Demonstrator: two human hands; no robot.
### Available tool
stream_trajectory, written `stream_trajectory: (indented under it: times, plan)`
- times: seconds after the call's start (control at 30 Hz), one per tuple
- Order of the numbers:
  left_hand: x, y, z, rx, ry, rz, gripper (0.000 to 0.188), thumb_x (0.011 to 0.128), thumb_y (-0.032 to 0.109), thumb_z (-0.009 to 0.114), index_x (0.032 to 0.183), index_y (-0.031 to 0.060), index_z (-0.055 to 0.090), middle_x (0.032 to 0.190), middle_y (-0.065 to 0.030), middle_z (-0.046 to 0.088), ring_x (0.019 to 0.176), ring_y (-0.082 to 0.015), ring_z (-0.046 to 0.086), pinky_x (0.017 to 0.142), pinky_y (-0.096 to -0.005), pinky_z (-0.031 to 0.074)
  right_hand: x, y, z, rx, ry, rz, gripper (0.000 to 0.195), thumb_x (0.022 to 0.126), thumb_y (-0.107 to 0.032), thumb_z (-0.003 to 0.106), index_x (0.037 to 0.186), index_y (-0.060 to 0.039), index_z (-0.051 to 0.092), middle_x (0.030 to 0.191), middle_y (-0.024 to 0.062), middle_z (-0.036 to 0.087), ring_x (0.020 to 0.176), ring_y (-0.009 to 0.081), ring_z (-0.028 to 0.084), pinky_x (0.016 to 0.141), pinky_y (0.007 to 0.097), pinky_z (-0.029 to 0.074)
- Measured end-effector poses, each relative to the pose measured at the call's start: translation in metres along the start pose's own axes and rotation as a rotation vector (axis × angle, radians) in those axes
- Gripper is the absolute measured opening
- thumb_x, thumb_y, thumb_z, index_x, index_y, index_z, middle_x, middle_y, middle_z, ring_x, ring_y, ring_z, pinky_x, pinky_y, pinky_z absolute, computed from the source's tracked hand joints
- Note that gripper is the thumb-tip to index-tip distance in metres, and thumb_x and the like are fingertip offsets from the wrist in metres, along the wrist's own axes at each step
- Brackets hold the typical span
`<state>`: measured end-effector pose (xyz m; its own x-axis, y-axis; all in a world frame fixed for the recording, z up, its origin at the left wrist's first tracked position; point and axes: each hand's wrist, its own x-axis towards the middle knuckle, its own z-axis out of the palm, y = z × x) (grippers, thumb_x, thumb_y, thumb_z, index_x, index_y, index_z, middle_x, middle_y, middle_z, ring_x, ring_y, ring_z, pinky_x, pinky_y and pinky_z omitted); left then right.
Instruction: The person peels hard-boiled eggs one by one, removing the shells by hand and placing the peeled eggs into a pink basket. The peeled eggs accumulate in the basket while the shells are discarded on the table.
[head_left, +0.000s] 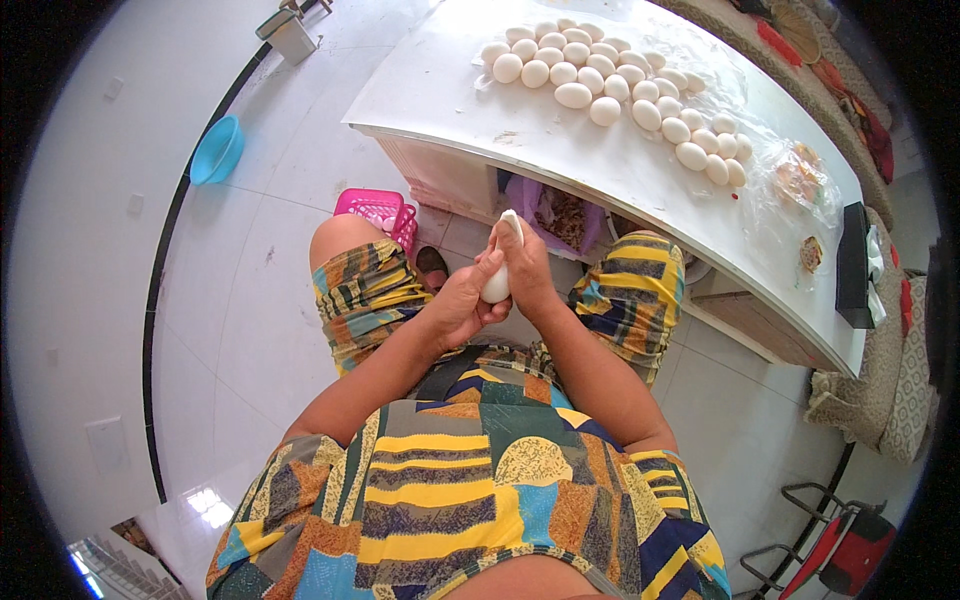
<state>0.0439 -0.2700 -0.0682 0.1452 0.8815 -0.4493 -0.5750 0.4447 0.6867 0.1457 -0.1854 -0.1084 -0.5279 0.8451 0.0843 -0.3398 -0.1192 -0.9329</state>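
Note:
Both hands meet above my lap, just off the table's near edge. A white egg (496, 285) rests in the fingers of my left hand (463, 298), its lower end showing. Against the egg's upper side, my right hand (526, 264) pinches a folded white cloth or tissue (511, 222); the fingers hide much of both. Many white eggs (576, 53) lie in a spread group on the white table (450, 97), partly over clear plastic.
A pink plastic basket (370, 199) holding white items stands on the floor by my left knee. Under the table sits a purple bag (529, 210) with brown matter. A black tissue box (853, 266) and a crumpled plastic bag (799, 176) lie at the table's right. A blue basin (216, 150) is at left.

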Motion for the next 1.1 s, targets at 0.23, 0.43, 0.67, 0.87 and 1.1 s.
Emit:
stream_trajectory:
  times: [0.23, 0.43, 0.67, 0.87, 1.1]
  plan:
    - [0.009, -0.012, -0.014, -0.270, 0.098, 0.045, 0.041, 0.102, 0.046, 0.043, 0.117, 0.0091, 0.051, 0.101, -0.0058, 0.061, 0.083, -0.0162, 0.063, 0.069, -0.0287, 0.054, -0.011, -0.012, 0.010, -0.369, -0.080, -0.239, 0.023, 0.098, -0.025, 0.054, 0.109, -0.0051, 0.061, 0.096, 0.0099, 0.062, 0.087, 0.0204, 0.060, 0.079, 0.0309, 0.047]
    - [0.015, -0.020, -0.040, -0.346, 0.110, 0.193, 0.033, 0.104, 0.036, 0.040, 0.126, 0.0125, 0.050, 0.121, -0.0039, 0.057, 0.110, -0.0173, 0.059, 0.097, -0.0357, 0.050, -0.010, -0.021, 0.018, -0.753, -0.206, -0.597, 0.032, 0.079, -0.011, 0.067, 0.111, -0.0076, 0.063, 0.116, 0.0128, 0.063, 0.111, 0.0342, 0.057, 0.095, 0.0414, 0.047]
    - [0.007, -0.017, -0.030, -0.247, 0.194, 0.193, 0.030, 0.103, 0.037, 0.041, 0.116, 0.0119, 0.052, 0.106, -0.0041, 0.061, 0.099, -0.0180, 0.061, 0.086, -0.0352, 0.052, -0.016, -0.024, 0.025, -0.783, -0.240, -0.593, 0.028, 0.090, -0.016, 0.060, 0.116, -0.0065, 0.061, 0.120, 0.0138, 0.061, 0.112, 0.0341, 0.057, 0.096, 0.0399, 0.045]
    - [0.003, -0.019, -0.027, -0.066, 0.177, 0.130, 0.035, 0.104, 0.045, 0.035, 0.106, 0.0161, 0.054, 0.082, 0.0015, 0.061, 0.064, -0.0113, 0.055, 0.049, -0.0262, 0.040, -0.017, -0.004, 0.014, -0.305, -0.171, -0.032, 0.029, 0.099, -0.028, 0.053, 0.112, -0.0035, 0.061, 0.106, 0.0130, 0.065, 0.097, 0.0254, 0.063, 0.086, 0.0336, 0.048]
    - [0.003, -0.017, -0.045, -0.351, 0.170, 0.125, 0.048, 0.102, 0.057, 0.027, 0.106, 0.0172, 0.054, 0.087, 0.0019, 0.059, 0.066, -0.0119, 0.055, 0.047, -0.0260, 0.038, -0.033, -0.020, 0.035, -0.581, -0.172, -0.370, 0.030, 0.095, -0.024, 0.056, 0.119, -0.0057, 0.059, 0.112, 0.0192, 0.061, 0.103, 0.0383, 0.059, 0.091, 0.0393, 0.046]
